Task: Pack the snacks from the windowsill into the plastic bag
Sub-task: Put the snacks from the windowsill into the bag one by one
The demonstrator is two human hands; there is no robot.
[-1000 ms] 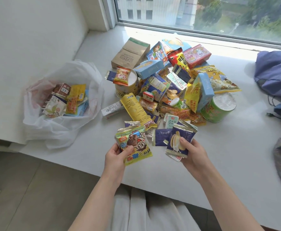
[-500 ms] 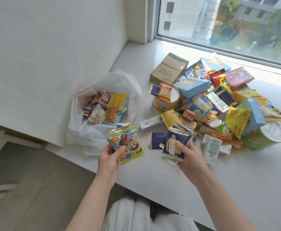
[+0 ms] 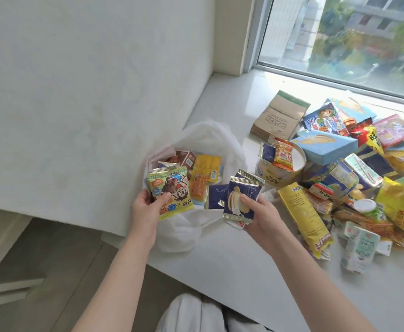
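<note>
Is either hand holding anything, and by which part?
The left hand pinches the green cartoon packet by its lower left edge; the right hand grips a few navy packets by their lower right side.

Both bare arms (image 3: 124, 271) reach forward from the lower edge, side by side and apart. The left hand (image 3: 145, 208) holds a packet (image 3: 172, 190) upright, thumb on its front, fingers behind. The right hand (image 3: 262, 218) grips dark packets (image 3: 240, 200) in the same way.
</note>
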